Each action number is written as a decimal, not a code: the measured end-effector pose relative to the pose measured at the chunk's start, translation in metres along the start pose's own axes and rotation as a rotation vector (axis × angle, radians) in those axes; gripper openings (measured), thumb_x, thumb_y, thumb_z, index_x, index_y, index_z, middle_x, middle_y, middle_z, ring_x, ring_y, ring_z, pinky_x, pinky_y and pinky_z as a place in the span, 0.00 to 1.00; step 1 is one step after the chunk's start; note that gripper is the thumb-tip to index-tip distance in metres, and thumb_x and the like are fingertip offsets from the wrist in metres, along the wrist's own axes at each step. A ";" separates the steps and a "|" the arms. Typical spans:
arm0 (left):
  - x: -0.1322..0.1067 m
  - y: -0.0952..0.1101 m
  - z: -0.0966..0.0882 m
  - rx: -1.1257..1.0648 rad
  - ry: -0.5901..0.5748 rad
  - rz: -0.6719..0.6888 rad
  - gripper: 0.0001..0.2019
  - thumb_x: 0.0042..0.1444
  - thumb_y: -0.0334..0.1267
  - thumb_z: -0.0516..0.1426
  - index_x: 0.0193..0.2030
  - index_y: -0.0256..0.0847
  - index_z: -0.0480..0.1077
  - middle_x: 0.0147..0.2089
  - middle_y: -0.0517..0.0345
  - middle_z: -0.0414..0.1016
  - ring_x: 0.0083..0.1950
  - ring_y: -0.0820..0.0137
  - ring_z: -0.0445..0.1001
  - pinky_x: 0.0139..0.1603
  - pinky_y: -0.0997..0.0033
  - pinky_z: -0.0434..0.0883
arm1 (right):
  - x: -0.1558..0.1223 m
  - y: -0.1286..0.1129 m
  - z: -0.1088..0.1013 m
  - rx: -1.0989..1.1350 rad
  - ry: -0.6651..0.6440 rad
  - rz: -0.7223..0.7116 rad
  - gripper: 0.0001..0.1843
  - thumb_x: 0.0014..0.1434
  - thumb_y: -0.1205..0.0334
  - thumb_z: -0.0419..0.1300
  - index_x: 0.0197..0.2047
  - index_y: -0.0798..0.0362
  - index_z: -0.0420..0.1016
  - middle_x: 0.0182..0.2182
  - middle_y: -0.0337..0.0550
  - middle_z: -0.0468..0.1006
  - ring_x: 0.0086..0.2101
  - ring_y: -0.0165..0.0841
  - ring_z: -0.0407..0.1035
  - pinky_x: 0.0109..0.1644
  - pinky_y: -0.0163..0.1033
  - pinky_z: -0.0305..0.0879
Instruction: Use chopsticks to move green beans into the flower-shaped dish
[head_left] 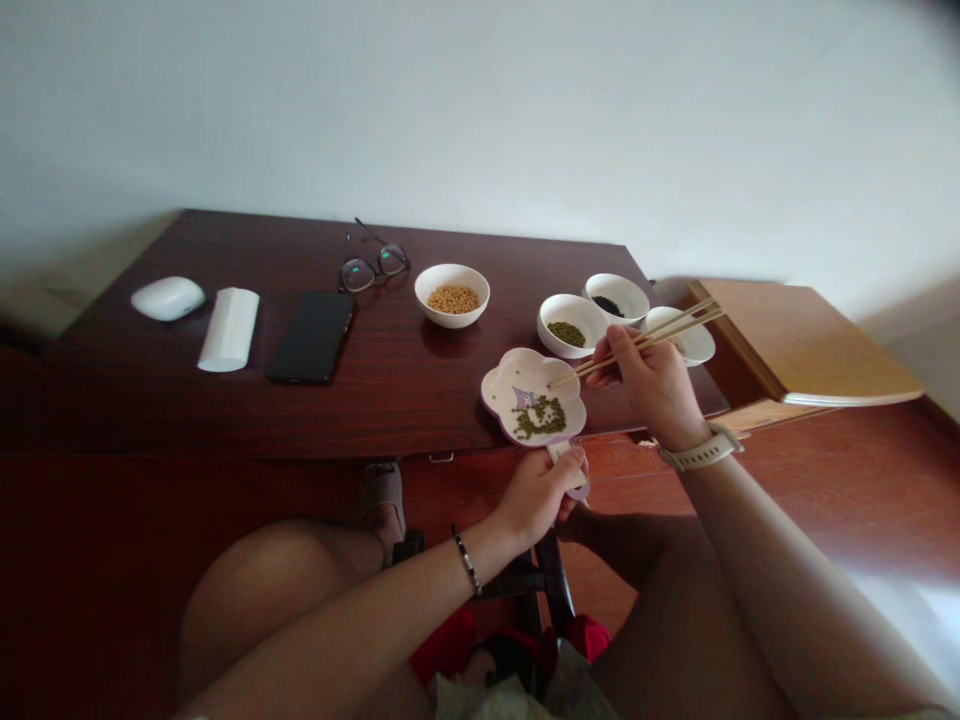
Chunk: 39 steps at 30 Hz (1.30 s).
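My right hand (654,382) is closed on a pair of wooden chopsticks (660,335), their tips over a flower-shaped white dish (499,390) holding green beans near the table's front edge. My left hand (538,492) pinches the handle of that dish just below the edge. Behind the dish stand a white bowl of green beans (570,325), a white bowl of black seeds (616,297) and another white bowl (694,345) partly hidden by the chopsticks. A white bowl of yellow beans (452,294) sits further left.
On the dark wooden table (225,410) lie glasses (373,264), a black phone (312,336), a white rolled object (229,328) and a white mouse (167,297). A lighter wooden stool (802,345) stands at the right. My knees are below the table edge.
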<state>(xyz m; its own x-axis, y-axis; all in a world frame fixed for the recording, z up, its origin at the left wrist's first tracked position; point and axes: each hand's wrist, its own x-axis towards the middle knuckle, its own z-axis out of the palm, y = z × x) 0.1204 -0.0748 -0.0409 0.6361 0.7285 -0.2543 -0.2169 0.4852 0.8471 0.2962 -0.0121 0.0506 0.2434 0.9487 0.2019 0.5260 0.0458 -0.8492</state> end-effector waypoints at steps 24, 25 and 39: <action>-0.001 0.002 0.003 -0.027 -0.004 0.032 0.23 0.66 0.57 0.56 0.29 0.40 0.67 0.18 0.67 0.61 0.17 0.77 0.58 0.22 0.74 0.55 | -0.006 -0.021 0.041 0.333 -0.321 0.077 0.24 0.70 0.38 0.60 0.36 0.52 0.76 0.30 0.39 0.77 0.30 0.31 0.78 0.33 0.35 0.76; -0.001 0.002 0.003 -0.028 -0.004 0.029 0.23 0.66 0.57 0.56 0.30 0.40 0.67 0.18 0.67 0.61 0.18 0.77 0.58 0.22 0.74 0.55 | -0.008 -0.022 0.039 0.332 -0.351 0.083 0.24 0.71 0.38 0.59 0.36 0.52 0.76 0.30 0.39 0.77 0.30 0.31 0.78 0.33 0.34 0.75; -0.007 0.002 -0.015 0.106 -0.113 0.047 0.25 0.69 0.60 0.53 0.33 0.39 0.68 0.23 0.64 0.64 0.21 0.77 0.59 0.22 0.75 0.54 | -0.005 -0.022 0.018 0.418 -0.114 0.084 0.26 0.72 0.40 0.58 0.33 0.52 0.77 0.26 0.40 0.78 0.25 0.29 0.74 0.29 0.35 0.69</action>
<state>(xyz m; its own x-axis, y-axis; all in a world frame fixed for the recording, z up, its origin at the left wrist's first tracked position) 0.1049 -0.0715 -0.0443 0.7078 0.6872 -0.1638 -0.1733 0.3937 0.9027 0.2687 -0.0126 0.0592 0.1670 0.9819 0.0889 0.1276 0.0679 -0.9895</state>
